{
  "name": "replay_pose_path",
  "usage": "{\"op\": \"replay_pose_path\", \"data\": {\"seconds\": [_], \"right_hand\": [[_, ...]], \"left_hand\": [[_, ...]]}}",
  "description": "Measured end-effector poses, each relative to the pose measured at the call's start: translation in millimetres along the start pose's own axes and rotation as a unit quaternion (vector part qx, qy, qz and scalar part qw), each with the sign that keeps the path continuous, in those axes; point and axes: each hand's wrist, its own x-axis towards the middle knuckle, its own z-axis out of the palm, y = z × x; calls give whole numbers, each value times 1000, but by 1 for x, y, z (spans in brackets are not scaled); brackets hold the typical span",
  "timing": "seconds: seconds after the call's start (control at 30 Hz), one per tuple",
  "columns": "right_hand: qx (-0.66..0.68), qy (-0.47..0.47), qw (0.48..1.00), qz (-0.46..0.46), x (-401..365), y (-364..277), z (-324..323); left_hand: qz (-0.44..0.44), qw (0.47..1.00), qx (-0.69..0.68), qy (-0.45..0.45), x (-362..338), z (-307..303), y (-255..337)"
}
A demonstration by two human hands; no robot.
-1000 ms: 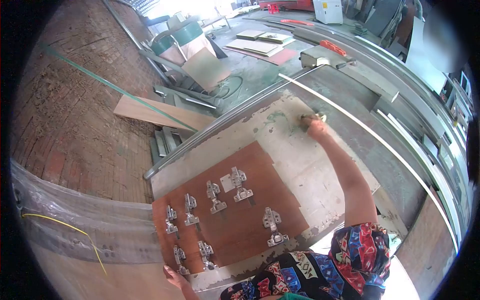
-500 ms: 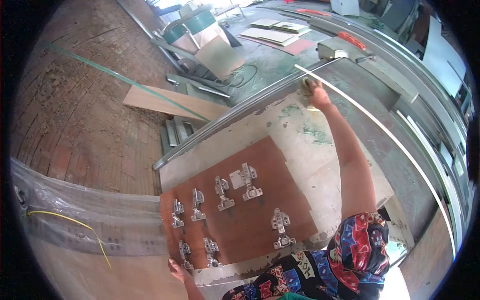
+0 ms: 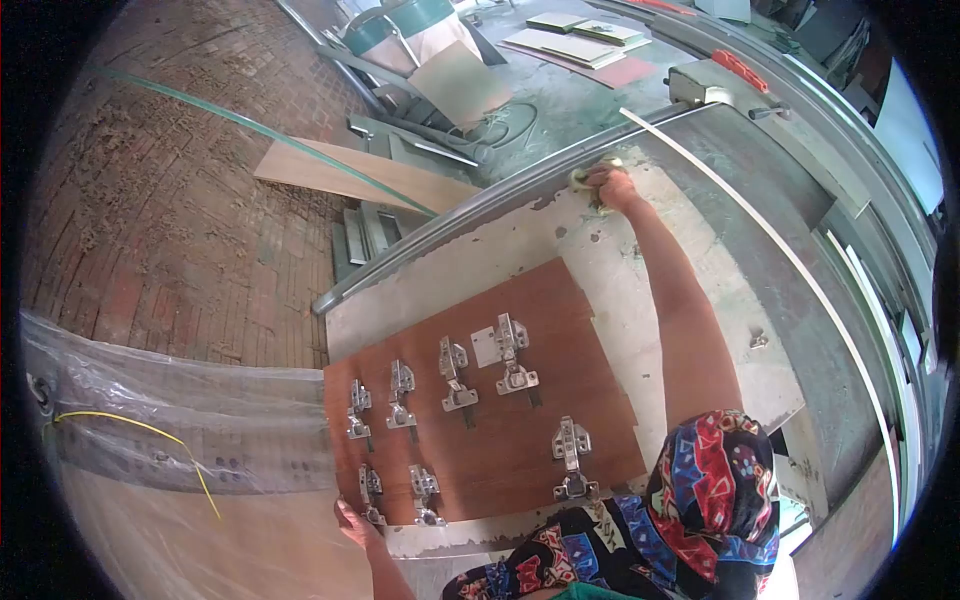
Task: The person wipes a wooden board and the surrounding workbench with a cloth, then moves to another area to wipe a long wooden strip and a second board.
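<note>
A pale yellowish rag (image 3: 582,178) is bunched under my right hand (image 3: 612,188), whose fingers close over it. That hand presses on the far part of a whitish worn board (image 3: 665,300), near the metal rail. My left hand (image 3: 357,524) grips the near left corner of a reddish-brown panel (image 3: 500,425), with some fingers hidden at the edge. Several metal cabinet hinges (image 3: 458,375) lie in two rows on this panel. A small white plate (image 3: 485,347) lies beside one far hinge (image 3: 513,352).
A metal rail (image 3: 440,226) borders the far side, and a thin white strip (image 3: 760,215) runs along the right. Plastic sheeting (image 3: 180,400) with a yellow cord (image 3: 130,418) covers the left surface. Beyond are a wooden plank (image 3: 350,172), a brick floor (image 3: 180,260) and stacked panels (image 3: 575,45).
My right hand has moved slightly left and nearer with the rag. The green smears on the whitish board look fainter. My left hand stays at the panel's corner. The view has shifted slightly.
</note>
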Motion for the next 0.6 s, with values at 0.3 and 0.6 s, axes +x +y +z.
{"op": "replay_pose_path", "data": {"seconds": [0.3, 0.6], "right_hand": [[340, -194, 920, 18, -95, -41, -57], [355, -277, 889, 80, -57, -80, -95]], "left_hand": [[-8, 1000, -18, 14, -2, 2, 5], [-9, 999, -30, 6, -2, 1, 5]]}}
